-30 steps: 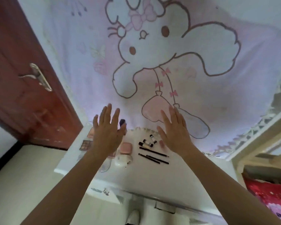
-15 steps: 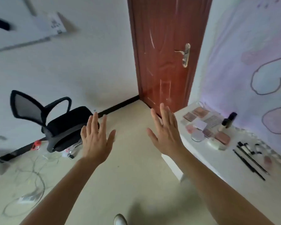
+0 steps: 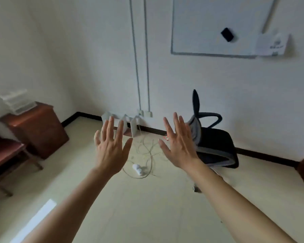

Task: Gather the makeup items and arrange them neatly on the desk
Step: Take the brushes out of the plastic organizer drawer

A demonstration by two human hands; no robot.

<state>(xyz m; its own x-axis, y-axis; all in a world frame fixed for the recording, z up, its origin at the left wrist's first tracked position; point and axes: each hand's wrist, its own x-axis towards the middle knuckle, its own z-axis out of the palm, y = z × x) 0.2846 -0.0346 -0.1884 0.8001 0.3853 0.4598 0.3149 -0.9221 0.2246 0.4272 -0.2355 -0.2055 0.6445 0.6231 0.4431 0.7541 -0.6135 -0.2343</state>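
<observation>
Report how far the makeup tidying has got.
Done: cannot tell; no desk or makeup is in view, only floor, a black chair and loose cables. In hand: nothing; left hand and right hand are raised, open and empty. Left: unclear until the desk shows.

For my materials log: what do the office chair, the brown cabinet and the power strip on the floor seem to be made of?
Office chair: matte dark seat, probably fabric or mesh; its black armrest looks like moulded plastic.
Cabinet: reddish-brown wood or wood veneer with a slight sheen; too blurred to show grain.
Power strip: smooth white casing, most likely plastic.
</observation>
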